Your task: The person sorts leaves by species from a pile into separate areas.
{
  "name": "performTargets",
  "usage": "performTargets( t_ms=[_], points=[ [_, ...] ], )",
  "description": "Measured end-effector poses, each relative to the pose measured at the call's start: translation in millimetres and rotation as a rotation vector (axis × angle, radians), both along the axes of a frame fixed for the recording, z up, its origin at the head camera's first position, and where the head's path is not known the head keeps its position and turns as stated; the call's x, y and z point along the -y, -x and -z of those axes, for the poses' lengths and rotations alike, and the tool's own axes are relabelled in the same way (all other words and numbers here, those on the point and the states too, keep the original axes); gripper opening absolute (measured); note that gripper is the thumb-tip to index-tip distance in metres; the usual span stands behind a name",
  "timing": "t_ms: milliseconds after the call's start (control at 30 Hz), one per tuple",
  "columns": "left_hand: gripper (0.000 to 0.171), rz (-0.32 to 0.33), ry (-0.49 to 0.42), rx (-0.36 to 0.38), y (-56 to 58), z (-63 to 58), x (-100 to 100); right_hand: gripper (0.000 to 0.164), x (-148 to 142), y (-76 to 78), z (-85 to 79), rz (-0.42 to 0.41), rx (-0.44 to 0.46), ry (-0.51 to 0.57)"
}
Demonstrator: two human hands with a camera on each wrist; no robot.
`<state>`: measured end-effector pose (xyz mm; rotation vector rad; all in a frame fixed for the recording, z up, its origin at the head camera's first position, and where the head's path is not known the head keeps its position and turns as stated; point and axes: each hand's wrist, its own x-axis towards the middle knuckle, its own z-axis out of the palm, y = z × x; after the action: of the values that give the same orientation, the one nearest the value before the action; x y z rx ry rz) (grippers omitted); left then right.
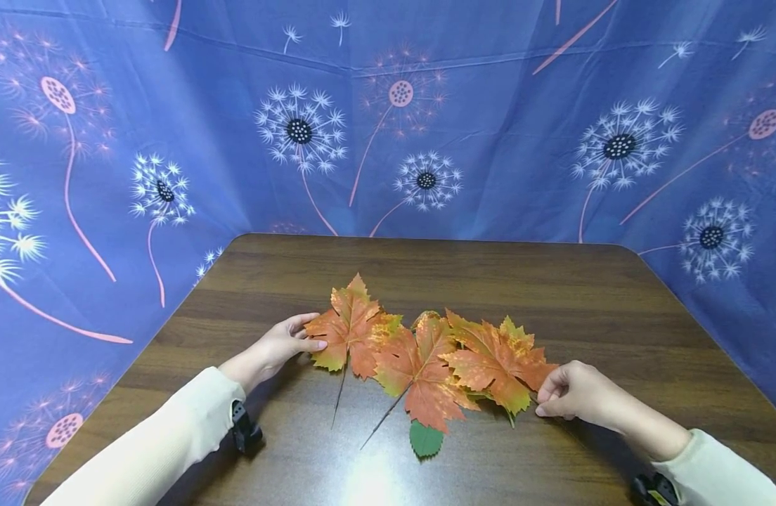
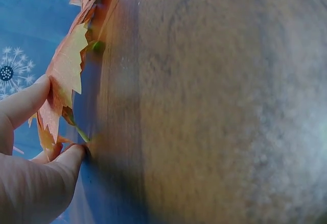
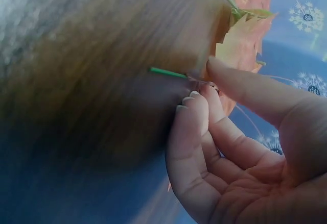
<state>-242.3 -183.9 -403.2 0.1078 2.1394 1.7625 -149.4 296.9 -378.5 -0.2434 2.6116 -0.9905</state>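
A row of artificial maple leaves [image 1: 426, 358], orange with yellow-green edges, lies overlapping across the table. Thin dark stems stick out toward the front, and a green leaf [image 1: 425, 440] shows under the middle one. At the left end, my left hand [image 1: 280, 350] holds the edge of the leftmost leaf [image 2: 65, 76] between thumb and fingers. My right hand [image 1: 580, 395] is at the right end, thumb and fingertips pinching a thin stem [image 3: 168, 73] with a green tip. The other fingers of that hand are curled in the right wrist view. Leaf undersides are mostly hidden.
The brown wooden table [image 1: 312, 263] has rounded far corners and a bright reflection near the front. Behind it hangs a blue cloth [image 1: 489, 126] printed with dandelions. A dark wrist camera [image 1: 245, 427] sits under the left sleeve, another [image 1: 655, 488] by the right.
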Motion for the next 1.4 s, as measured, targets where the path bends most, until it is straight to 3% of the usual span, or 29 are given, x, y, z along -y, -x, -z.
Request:
performTargets(
  t_ms=[233, 567, 800, 1400],
  points=[
    [0.074, -0.012, -0.005, -0.013, -2.4, 0.9, -1.8, 0.015, 2.1, -0.1, -0.1, 0.022, 0.015, -0.014],
    [0.071, -0.013, -0.006, -0.002, -2.3, 0.2, -2.0, 0.008, -1.7, 1.8, 1.1, 0.035, 0.100, 0.125],
    [0.071, 0.001, -0.008, 0.021, -2.2, -1.6, -1.5, 0.014, -3.6, 3.8, 2.5, 0.050, 0.111, 0.122],
    [0.069, 0.009, -0.018, 0.027, -1.1, -2.5, -2.9, 0.012, -3.9, 2.5, 0.1, 0.063, 0.120, 0.145]
  ],
)
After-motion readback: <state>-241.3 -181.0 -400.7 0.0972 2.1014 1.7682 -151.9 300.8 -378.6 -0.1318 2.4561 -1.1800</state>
